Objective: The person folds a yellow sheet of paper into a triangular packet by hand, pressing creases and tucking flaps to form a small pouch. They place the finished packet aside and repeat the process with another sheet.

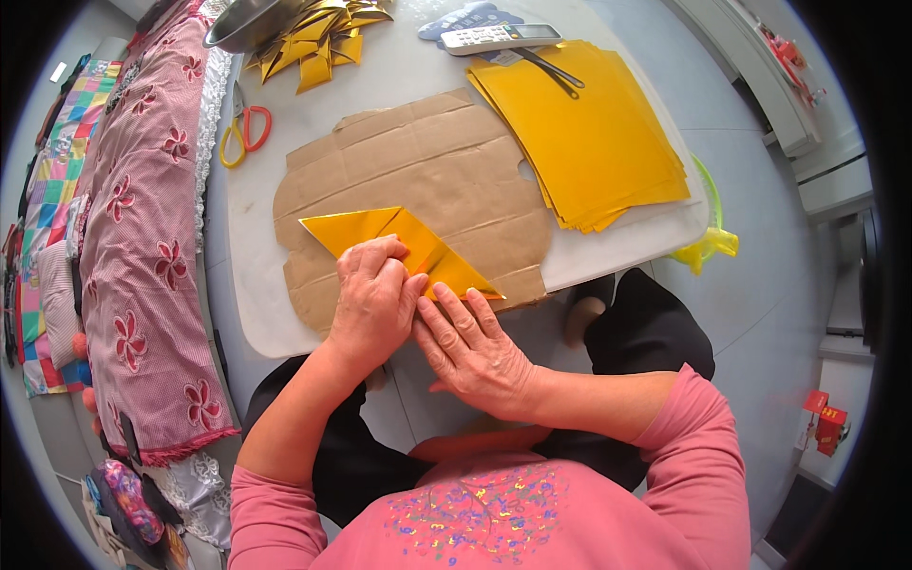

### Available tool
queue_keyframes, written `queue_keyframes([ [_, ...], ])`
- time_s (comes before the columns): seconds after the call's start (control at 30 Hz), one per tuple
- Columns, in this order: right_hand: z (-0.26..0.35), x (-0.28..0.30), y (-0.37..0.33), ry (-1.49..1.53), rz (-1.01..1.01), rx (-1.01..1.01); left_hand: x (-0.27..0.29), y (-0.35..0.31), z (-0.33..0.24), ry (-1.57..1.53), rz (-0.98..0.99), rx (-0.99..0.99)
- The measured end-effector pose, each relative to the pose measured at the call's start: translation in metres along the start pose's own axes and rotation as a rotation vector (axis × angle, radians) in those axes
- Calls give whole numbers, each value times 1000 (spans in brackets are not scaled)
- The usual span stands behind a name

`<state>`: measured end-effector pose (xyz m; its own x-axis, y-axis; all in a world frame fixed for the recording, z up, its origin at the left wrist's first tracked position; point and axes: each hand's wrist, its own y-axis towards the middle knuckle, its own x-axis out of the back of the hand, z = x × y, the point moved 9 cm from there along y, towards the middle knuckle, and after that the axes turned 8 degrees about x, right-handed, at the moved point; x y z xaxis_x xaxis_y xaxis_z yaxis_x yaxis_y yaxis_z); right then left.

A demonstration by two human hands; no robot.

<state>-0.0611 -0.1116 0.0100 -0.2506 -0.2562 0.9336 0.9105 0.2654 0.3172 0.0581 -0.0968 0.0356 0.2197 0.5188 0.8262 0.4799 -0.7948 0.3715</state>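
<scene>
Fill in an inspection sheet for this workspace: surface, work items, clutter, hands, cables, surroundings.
Surface: white round-cornered table, with flattened brown cardboard on it.
Work items: creased gold paper piece on the cardboard; stack of flat gold paper sheets to its right; pile of folded gold paper pieces at far left.
Clutter: white remote control; scissors with red and yellow handles.
Hands: left hand, fingers curled, on the creased piece; right hand, fingers extended, at its near edge.
Cables: nothing seen on the table.
Surroundings: pink floral cloth at left; grey tiled floor.

The folded paper (435, 258) looks glossy, the cardboard (418, 161) matt and creased.
</scene>
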Motion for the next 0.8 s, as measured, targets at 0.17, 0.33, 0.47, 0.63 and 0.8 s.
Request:
queue_keyframes([
  [0.17, 0, -1, 0, -24, -6, -2, 0, 1, -1, 9, -1, 10],
  [0.33, 0, -2, 0, -27, -16, -4, -1, 1, 0, 20, 8, 23],
  [0.47, 0, -3, 0, -26, -17, -7, -2, 1, 1, 29, 5, 21],
  [0.63, 1, -2, 0, -32, -44, -5, -6, -1, 4, 33, 37, 14],
  [0.8, 1, -2, -1, -60, -69, -16, -3, 2, -1, 25, 17, 24],
])
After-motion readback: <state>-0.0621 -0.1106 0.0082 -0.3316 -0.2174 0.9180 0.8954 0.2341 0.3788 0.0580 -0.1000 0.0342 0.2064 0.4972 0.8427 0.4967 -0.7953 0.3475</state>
